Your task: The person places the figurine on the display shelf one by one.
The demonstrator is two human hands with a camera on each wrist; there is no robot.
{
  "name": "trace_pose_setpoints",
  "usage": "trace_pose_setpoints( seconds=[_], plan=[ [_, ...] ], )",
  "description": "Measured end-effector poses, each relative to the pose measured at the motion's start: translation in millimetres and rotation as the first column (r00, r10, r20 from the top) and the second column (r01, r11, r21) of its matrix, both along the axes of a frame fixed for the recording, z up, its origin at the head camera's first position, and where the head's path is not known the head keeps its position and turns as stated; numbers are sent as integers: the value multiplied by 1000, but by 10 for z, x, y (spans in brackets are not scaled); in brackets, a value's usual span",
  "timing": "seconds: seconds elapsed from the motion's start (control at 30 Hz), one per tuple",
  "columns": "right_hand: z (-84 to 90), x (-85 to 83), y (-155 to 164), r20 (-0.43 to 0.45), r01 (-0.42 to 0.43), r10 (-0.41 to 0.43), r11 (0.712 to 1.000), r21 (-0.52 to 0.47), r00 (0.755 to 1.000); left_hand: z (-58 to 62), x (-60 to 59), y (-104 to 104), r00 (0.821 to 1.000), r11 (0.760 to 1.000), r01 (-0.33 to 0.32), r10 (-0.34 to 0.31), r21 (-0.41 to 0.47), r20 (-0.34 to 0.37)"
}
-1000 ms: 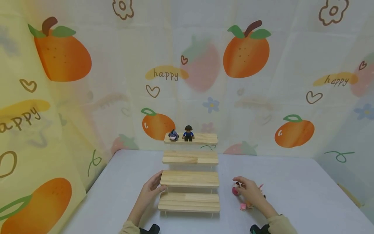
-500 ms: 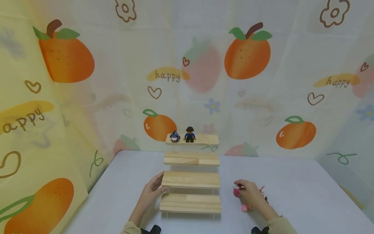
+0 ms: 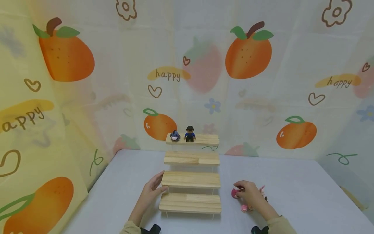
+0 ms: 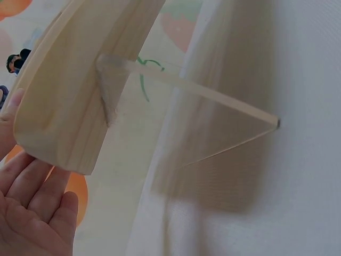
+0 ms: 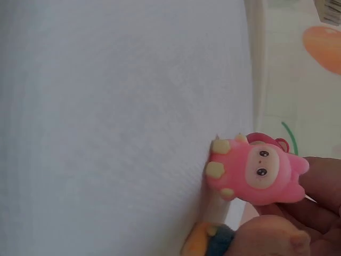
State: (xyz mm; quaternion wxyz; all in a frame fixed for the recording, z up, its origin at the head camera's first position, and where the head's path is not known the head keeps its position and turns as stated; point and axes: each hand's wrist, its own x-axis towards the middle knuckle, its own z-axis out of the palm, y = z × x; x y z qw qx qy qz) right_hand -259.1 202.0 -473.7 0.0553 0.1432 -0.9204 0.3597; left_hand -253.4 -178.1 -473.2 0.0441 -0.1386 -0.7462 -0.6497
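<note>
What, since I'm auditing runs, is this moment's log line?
left hand: touching third shelf down; right hand: gripping red toy; pink toy: near red toy; dark-haired figure: on top shelf

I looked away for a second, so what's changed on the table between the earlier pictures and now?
The right hand has edged slightly nearer in the head view, and the red-pink figure it holds has shifted the same way. Nothing is let go. The left hand stays at the left end of the second-lowest shelf; the bluish figure and dark-haired figure on the top shelf stay put.
</note>
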Motion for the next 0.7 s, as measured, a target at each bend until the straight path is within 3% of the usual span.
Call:
trace_pose_setpoints(
  seconds=[0.47,0.7],
  plan=[
    [51,-17,15,-64,-118,120,992,37,991,-15,-22,-2,999,1000,-15,15,-12,-30],
    [127,9,10,-114,-96,97,995,14,989,-35,-28,5,998,1000,-2,2,-8,-61]
  ],
)
